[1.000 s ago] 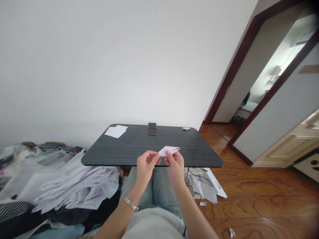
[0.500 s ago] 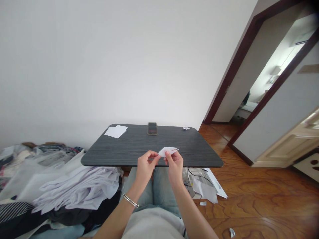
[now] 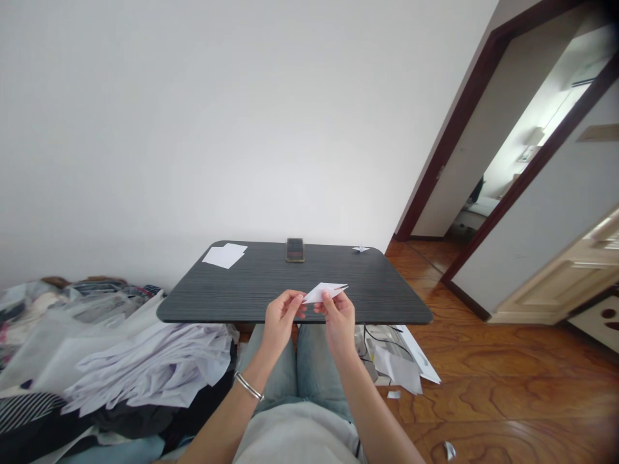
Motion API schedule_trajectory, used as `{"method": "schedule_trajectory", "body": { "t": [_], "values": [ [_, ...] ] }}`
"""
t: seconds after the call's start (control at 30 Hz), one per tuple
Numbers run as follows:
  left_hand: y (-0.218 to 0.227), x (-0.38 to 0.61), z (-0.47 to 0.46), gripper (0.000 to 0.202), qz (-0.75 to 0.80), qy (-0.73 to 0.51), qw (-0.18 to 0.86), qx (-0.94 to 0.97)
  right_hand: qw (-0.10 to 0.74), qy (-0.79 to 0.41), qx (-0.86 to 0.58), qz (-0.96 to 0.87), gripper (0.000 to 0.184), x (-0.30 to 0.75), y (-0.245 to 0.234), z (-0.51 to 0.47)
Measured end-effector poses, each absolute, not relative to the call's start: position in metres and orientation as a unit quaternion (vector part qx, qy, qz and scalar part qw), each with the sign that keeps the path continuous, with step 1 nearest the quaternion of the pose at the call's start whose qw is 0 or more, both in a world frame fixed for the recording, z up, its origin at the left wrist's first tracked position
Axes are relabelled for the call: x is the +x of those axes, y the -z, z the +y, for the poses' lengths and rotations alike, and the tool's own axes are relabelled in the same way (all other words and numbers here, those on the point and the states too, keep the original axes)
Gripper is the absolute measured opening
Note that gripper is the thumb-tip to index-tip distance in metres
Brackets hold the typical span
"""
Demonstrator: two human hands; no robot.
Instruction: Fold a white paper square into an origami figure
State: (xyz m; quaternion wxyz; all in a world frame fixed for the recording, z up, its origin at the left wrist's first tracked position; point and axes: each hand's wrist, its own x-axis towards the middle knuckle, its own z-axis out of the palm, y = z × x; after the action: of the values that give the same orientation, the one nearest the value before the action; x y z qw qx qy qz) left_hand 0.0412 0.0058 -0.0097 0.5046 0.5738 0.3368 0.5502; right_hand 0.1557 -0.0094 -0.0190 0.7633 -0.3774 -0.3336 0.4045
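Note:
A small white folded paper (image 3: 319, 292), pointed at its left end and split into narrow tips at its right, is held above the table's near edge. My right hand (image 3: 338, 317) pinches it from below right, thumb on top. At its left point, my left hand (image 3: 283, 314) is closed with thumb and forefinger on the tip. A folded paper crane (image 3: 360, 249) stands at the far right of the dark table (image 3: 251, 290). White paper sheets (image 3: 225, 255) lie at the far left.
A phone on a stand (image 3: 294, 249) is at the table's back, near the wall. Piled clothes (image 3: 159, 361) lie to the left. Below the table on the right are cables and loose papers (image 3: 399, 367) on the wooden floor. A doorway opens at right.
My left hand has shifted slightly left, and its fingers now sit at the paper's left tip, showing more of the paper. My right hand keeps its pinch.

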Motion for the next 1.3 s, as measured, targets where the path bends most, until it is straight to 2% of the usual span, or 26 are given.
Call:
{"method": "schedule_trajectory", "body": {
  "t": [0.33, 0.53, 0.9, 1.3],
  "values": [
    [0.007, 0.041, 0.005, 0.016, 0.329, -0.504, 0.546, 0.582, 0.745, -0.404, -0.393, -0.356, 0.03, 0.157, 0.014, -0.011],
    [0.006, 0.046, 0.006, 0.009, 0.337, -0.533, 0.543, 0.555, 0.73, -0.399, -0.398, -0.387, 0.028, 0.155, 0.014, -0.01],
    [0.01, 0.059, -0.004, 0.014, 0.325, -0.555, 0.594, 0.484, 0.737, -0.394, -0.401, -0.375, 0.033, 0.151, 0.016, -0.012],
    [0.012, 0.064, -0.014, 0.018, 0.32, -0.532, 0.61, 0.493, 0.76, -0.283, -0.446, -0.378, 0.036, 0.154, 0.031, -0.006]
  ]
}}
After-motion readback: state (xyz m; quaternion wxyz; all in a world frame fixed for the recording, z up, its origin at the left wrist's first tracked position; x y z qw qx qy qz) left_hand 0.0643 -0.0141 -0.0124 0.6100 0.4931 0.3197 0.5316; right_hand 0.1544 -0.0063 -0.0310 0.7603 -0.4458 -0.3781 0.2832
